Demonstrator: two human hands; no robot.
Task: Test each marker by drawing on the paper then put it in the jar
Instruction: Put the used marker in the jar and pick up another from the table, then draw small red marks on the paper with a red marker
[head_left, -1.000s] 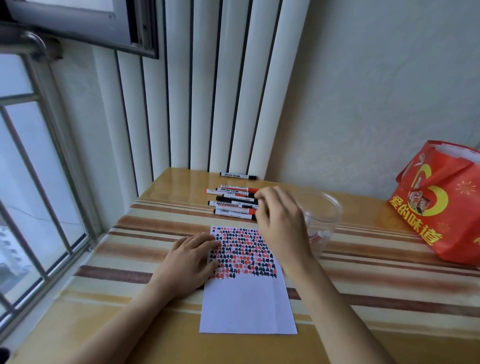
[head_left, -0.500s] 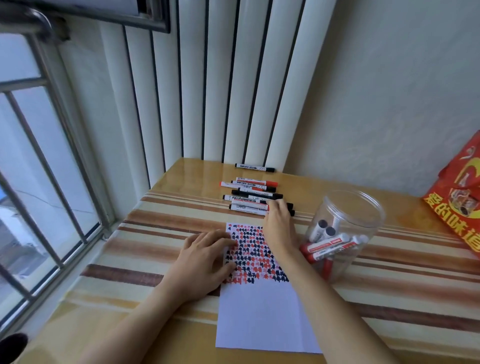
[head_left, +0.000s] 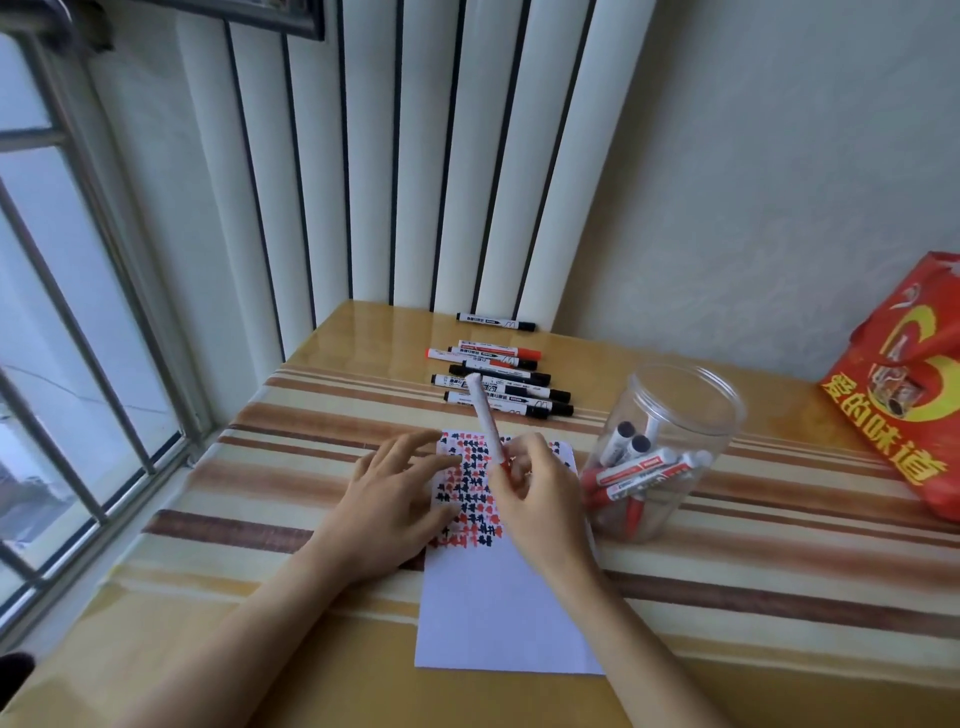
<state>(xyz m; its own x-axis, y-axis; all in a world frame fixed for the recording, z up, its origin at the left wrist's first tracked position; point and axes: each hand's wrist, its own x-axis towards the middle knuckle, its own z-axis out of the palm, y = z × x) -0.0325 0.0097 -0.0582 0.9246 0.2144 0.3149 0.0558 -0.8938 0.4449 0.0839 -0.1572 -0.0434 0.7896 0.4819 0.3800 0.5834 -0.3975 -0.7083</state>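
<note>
On the striped table (head_left: 779, 587) by the window, biggest thing off to the right edge is a red bag (head_left: 906, 384) with yellow characters, sitting well apart from everything else. Next down in size, a white sheet of paper (head_left: 498, 618) lies in front of the person, its top half packed with rows of red and black scribble marks, the bottom half blank. Just right of the paper stands a clear plastic jar (head_left: 675, 415), lid off, with a bunch of red and black markers piled inside at odd angles. The left hand (head_left: 400, 493) is flat on the left edge of the paper, fingers spread and lying across the marks. The right hand (head_left: 535, 493) hovers over the paper's upper right part, fingers curled and pinching a red marker (head_left: 485, 423) near its red end, white barrel tilting up and away toward the back. Can't tell if the cap is on, it's blurry. Behind the paper, a loose row of markers (head_left: 501, 387) lies sideways on the table, and one black marker (head_left: 496, 322) sits alone near the wall.
</note>
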